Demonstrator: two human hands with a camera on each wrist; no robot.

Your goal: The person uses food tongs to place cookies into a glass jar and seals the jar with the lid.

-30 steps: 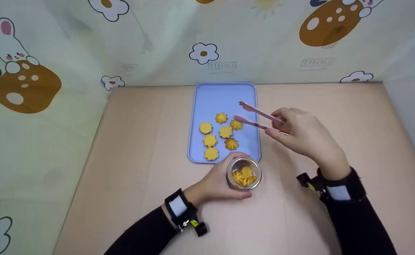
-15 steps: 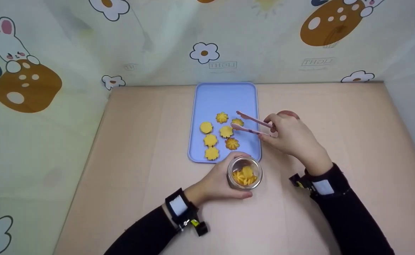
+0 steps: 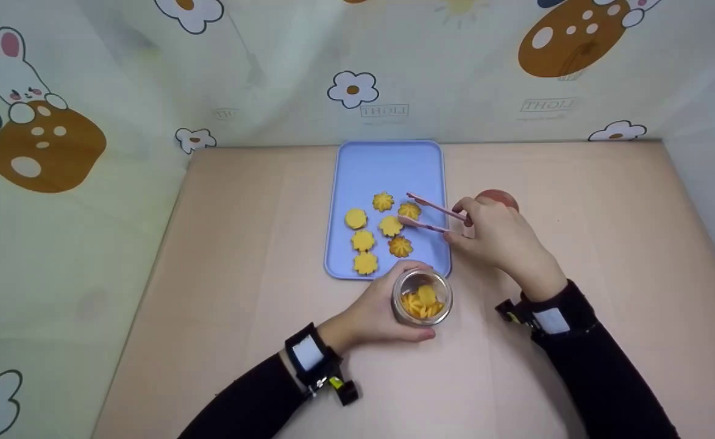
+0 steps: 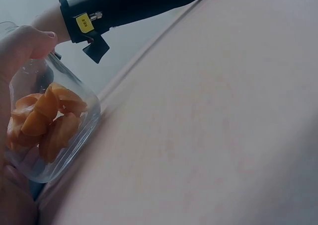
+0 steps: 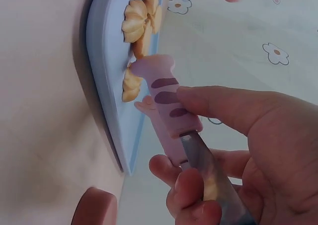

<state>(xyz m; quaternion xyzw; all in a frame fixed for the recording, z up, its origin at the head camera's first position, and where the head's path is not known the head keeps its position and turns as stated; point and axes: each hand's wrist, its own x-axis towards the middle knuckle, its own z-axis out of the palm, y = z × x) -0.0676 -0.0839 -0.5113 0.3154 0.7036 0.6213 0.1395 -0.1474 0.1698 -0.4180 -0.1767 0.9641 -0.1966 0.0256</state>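
Note:
My left hand (image 3: 374,312) grips a clear glass jar (image 3: 449,300) at the front edge of the blue tray (image 3: 387,166). Yellow cookies (image 4: 49,116) are piled inside the jar. Several flower-shaped cookies (image 3: 362,241) lie on the tray's nearer half, some ridged side up, others flat side up. From the right, my right hand (image 3: 509,244) holds pink-tipped tongs (image 3: 423,225) between thumb and fingers. The tong tips are spread apart, one on either side of a ridged cookie (image 3: 410,211) near the tray's right side. In the right wrist view, the tongs' metal arms run back into the hand (image 5: 278,150).
A round reddish object (image 3: 500,197) stands on the table just behind my right hand, partly hidden by it. The tan tabletop (image 3: 607,231) meets a patterned curtain (image 3: 272,73) at the back and left.
My right hand has moved left and slightly down, bringing the tong tips around the ridged cookie. The reddish object has come into sight behind it. The left hand and jar stay put.

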